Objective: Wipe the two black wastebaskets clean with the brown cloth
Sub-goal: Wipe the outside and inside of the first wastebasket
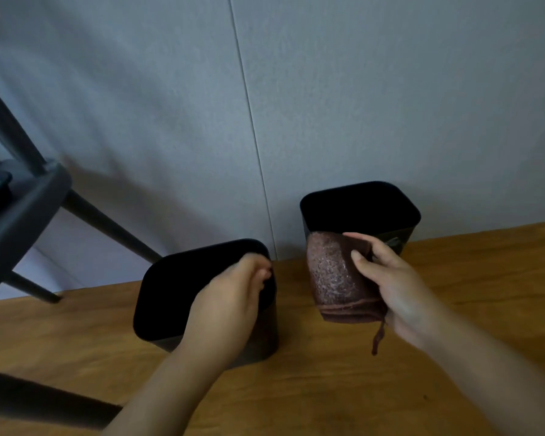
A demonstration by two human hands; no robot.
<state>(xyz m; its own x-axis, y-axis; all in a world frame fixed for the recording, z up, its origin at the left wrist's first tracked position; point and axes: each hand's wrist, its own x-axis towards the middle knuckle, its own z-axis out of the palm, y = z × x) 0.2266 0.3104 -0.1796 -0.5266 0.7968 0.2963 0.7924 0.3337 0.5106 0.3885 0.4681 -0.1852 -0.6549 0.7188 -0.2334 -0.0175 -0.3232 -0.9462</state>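
Two black wastebaskets stand upright and well apart on a wooden surface, both open at the top, and their insides are so dark that no contents can be made out. The nearer wastebasket sits under the left hand, whose fingers curl over its far right rim, with the fingertips dipping inside the opening and the palm lying across the rim's right side, so the hand grips the rim. The farther wastebasket stands against the grey wall, just behind the fingers of the right hand. That right hand holds the brown cloth folded into a thick pad, thumb across its near face and the other fingers wrapped behind it, gripping it firmly. The cloth hangs in the air between the two wastebaskets, its upper edge overlapping the front wall of the farther one in this view; whether it touches that wall cannot be told. A loose thread or loop dangles from the cloth's lower corner below the right palm. To the left of the left fingers, a dark chair frame stands beside the surface.
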